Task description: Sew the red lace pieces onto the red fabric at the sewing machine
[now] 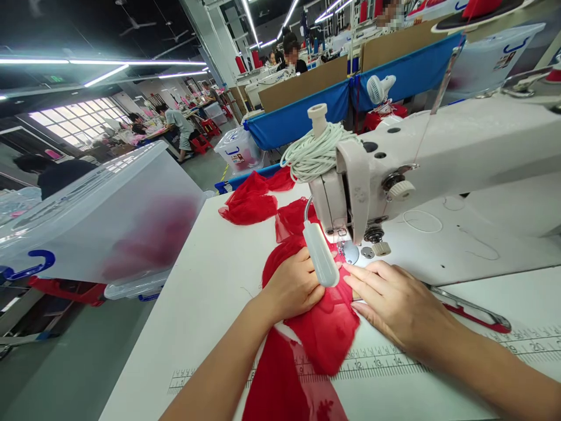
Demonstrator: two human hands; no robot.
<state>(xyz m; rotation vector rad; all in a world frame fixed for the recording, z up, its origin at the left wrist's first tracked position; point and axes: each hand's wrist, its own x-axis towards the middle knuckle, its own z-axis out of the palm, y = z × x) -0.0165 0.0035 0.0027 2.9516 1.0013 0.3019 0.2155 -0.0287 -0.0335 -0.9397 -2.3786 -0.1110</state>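
Sheer red fabric lies bunched under the head of a white sewing machine, its lower part hanging toward the table's front edge. My left hand rests on the fabric with fingers curled into it, their tips partly hidden behind a small grey-white lamp on a bent metal neck. To the right of the needle area, my right hand has its fingers stretched out, with the tips touching the fabric's right edge. The lamp hides part of the stitching spot.
Thread snips with red handles lie beside my right wrist. A ruler strip runs along the white table. More red fabric lies behind. A clear plastic bin stands left; other people sit at machines farther back.
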